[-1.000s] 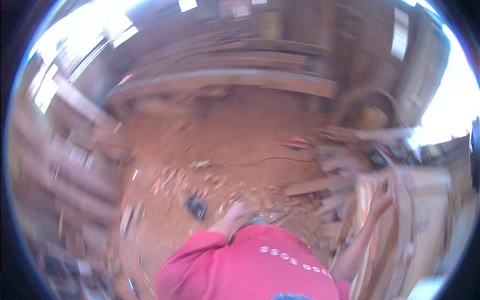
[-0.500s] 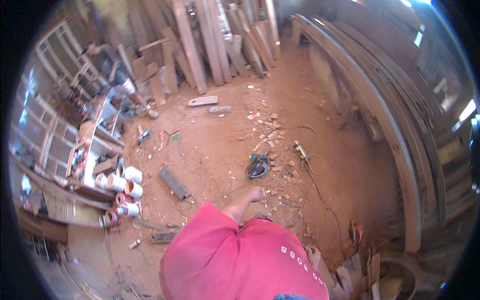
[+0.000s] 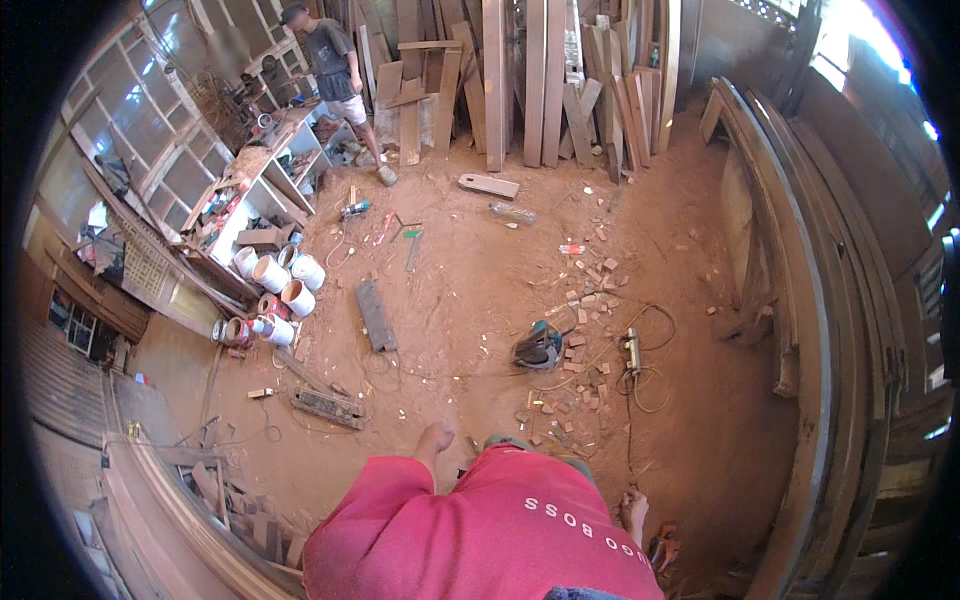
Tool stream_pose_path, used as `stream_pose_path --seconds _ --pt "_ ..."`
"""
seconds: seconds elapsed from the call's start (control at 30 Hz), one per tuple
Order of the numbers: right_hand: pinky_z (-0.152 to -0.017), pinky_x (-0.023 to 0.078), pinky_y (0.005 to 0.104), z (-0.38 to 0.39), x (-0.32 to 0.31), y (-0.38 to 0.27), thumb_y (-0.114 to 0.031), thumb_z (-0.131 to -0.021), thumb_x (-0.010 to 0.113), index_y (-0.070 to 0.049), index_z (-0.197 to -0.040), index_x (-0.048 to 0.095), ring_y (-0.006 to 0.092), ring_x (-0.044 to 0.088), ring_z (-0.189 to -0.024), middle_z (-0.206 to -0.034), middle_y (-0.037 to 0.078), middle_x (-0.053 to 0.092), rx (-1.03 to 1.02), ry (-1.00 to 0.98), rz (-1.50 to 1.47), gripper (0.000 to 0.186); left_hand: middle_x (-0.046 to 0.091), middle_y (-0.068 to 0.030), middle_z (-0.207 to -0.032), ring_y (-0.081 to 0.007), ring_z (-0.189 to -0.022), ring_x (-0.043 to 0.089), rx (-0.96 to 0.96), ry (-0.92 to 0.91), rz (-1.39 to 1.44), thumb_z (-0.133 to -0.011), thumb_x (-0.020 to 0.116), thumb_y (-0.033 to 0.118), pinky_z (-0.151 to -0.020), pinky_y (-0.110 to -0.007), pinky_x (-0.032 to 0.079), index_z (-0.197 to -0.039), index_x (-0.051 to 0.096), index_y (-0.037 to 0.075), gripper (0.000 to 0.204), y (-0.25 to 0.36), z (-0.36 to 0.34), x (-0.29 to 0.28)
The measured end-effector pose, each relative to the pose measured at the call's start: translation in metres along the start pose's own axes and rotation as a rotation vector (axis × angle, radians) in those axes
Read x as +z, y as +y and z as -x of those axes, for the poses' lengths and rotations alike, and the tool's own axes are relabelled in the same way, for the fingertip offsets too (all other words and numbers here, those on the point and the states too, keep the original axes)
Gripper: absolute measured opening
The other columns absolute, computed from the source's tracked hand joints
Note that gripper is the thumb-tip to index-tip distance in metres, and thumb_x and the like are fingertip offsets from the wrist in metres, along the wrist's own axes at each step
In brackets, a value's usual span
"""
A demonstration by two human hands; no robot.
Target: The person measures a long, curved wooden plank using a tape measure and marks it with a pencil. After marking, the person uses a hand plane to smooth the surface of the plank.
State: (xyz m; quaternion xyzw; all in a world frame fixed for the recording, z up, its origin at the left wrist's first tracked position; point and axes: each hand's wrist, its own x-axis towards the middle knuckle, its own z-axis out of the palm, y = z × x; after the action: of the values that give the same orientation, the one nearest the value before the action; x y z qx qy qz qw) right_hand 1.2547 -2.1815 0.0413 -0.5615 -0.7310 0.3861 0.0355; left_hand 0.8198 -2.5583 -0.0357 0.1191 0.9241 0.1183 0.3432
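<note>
My left hand hangs in front of my red shirt, above the dusty floor, its fingers curled with nothing visible in them. My right hand is low at my right side, fingers bent; whether it holds anything is hidden. An orange tool lies on the floor just beyond it in the picture. Ahead are a teal-and-grey power tool among small wood offcuts, a power strip with cords and a dark plank.
A co-worker in a grey shirt stands beside a cluttered shelf unit. Paint buckets cluster at left. Boards lean on the back wall. Long stacked timbers line the right; more wood pieces lie lower left.
My view has turned away from the pale wood panels where my right hand was, toward the room with the co-worker. That hand has dropped to my side. The co-worker now appears more upright.
</note>
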Motion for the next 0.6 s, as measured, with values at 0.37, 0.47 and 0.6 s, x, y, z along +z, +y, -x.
stream_pose_path --seconds 0.37,0.47,0.6 --pt "-0.082 0.055 0.0437 -0.161 -0.096 0.012 -0.018 -0.08 0.07 -0.005 -0.096 0.074 0.0371 0.069 -0.093 -0.099 0.02 0.072 -0.182 -0.095 0.326 0.021 0.07 -0.0194 -0.109 -0.0341 -0.104 0.067 0.144 0.048 0.283 -0.089 0.064 0.039 -0.09 -0.042 0.052 -0.117 0.068 0.006 0.043 0.198 0.078 -0.001" --pt "-0.084 0.056 0.0405 -0.215 -0.084 0.077 -0.014 -0.079 0.071 -0.004 -0.099 0.074 0.0334 0.071 -0.096 -0.101 0.02 0.072 -0.334 -0.148 0.454 0.023 0.07 -0.0206 -0.109 -0.0342 -0.104 0.067 0.146 0.078 0.325 -0.089 0.065 0.038 -0.091 -0.042 0.052 -0.116 0.068 0.006 0.043 0.215 0.072 -0.017" --pt "-0.078 0.057 0.0396 -0.195 -0.078 0.024 -0.012 -0.081 0.069 -0.002 -0.099 0.074 0.0294 0.073 -0.089 -0.093 0.021 0.072 -0.204 -0.257 0.173 0.022 0.069 -0.0212 -0.109 -0.0347 -0.103 0.067 0.065 0.025 0.303 -0.088 0.065 0.036 -0.091 -0.043 0.052 -0.114 0.068 0.006 0.039 0.145 0.058 0.02"
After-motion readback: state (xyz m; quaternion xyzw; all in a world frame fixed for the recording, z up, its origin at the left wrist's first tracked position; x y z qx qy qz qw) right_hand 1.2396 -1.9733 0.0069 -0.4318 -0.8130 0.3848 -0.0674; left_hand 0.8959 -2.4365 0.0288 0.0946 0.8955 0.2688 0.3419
